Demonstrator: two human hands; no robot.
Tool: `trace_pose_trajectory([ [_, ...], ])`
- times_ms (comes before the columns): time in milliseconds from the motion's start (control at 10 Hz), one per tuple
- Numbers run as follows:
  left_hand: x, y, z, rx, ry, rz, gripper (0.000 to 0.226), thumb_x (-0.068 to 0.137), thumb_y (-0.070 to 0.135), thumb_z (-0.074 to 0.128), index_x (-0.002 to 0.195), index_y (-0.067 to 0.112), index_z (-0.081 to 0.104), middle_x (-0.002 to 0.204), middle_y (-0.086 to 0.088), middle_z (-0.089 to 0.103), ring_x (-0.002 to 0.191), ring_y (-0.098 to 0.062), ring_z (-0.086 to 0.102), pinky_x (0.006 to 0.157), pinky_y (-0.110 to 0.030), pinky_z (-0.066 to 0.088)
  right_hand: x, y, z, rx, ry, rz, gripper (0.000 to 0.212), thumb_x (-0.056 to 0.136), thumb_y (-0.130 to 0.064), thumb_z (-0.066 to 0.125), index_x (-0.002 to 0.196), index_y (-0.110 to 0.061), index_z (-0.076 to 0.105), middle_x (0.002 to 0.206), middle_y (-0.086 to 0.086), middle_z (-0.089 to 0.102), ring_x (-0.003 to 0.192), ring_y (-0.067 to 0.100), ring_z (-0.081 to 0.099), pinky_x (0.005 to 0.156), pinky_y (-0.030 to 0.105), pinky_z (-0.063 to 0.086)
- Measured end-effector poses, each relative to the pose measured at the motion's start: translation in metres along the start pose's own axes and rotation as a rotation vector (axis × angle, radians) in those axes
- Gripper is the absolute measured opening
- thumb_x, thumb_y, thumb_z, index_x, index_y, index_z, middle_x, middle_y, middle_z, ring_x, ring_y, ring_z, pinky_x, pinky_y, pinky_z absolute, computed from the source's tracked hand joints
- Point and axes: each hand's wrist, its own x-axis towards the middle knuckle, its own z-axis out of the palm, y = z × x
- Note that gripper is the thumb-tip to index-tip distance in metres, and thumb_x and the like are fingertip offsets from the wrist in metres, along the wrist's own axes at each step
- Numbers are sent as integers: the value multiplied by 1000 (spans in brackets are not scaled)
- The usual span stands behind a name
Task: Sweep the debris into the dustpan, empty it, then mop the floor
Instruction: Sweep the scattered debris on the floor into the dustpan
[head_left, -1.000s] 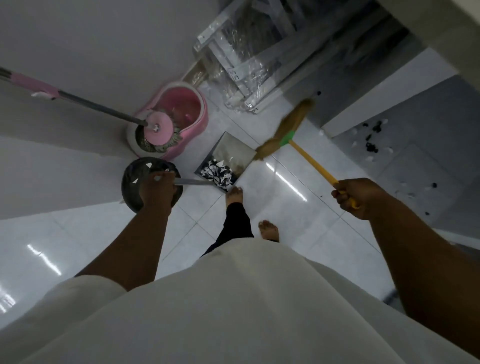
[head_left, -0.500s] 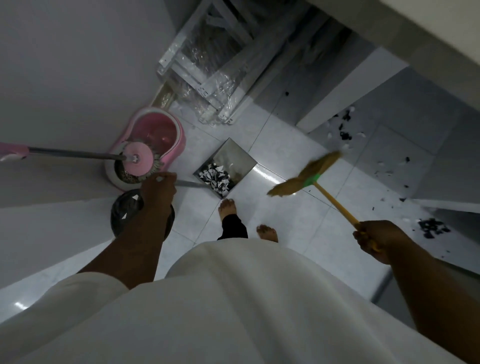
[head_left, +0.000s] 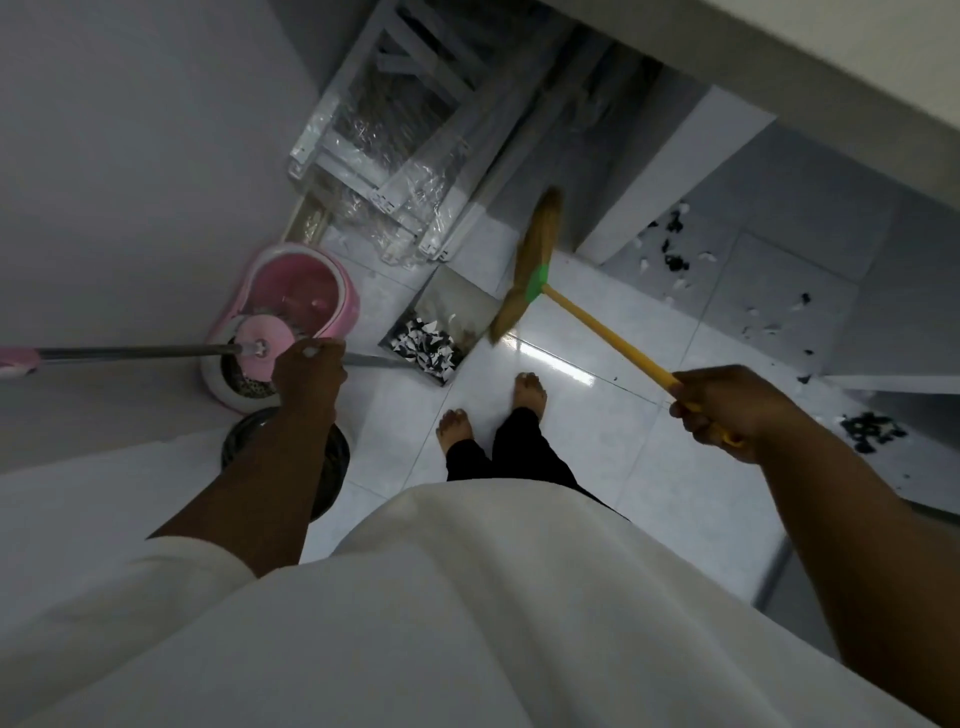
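Note:
A metal dustpan (head_left: 457, 301) lies on the white tiles ahead of my feet, with black and white scraps piled at its near end. My left hand (head_left: 310, 370) grips its long handle. My right hand (head_left: 719, 402) grips the yellow stick of a broom (head_left: 524, 270), whose straw head is raised over the right side of the dustpan. Black and white debris (head_left: 675, 260) is scattered on the grey floor to the right, with a dark heap (head_left: 872, 431) farther right. A pink mop bucket (head_left: 291, 312) with the mop (head_left: 135, 353) in its spinner stands at the left.
A dark round bin (head_left: 332, 467) sits on the floor under my left forearm, beside the bucket. Plastic-wrapped white frames (head_left: 405, 171) lean in the corner behind the dustpan. A white wall (head_left: 670, 171) juts out at the right, with a low step (head_left: 893, 382) beside the heap.
The broom head has swung from low on the right back up over the dustpan. My right hand has risen and moved left. The dustpan stays on the floor.

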Motion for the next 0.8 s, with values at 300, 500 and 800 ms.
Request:
trace_pose_trajectory([
  [300,1,11,16,-195,24,-55,22,71,19,66,91,11,70,76,0,68,90,-31,69,88,-52,57,71,-108,-19,120,-136,2,13,99,-13,45,107,-2,46,80,8,52,40,3,39,33,13,32],
  [500,3,14,39,-163,91,-53,40,83,19,62,118,-2,60,91,-8,64,92,-27,65,91,-51,55,115,-153,-19,218,-206,17,17,103,-21,41,105,-5,48,81,6,60,39,2,43,37,12,38],
  [800,0,9,55,-181,120,-83,5,85,14,66,87,17,63,88,-4,65,88,-24,66,83,-37,59,161,-154,1,-169,-9,198,33,104,-23,34,78,-5,44,73,5,53,45,5,39,33,13,31],
])
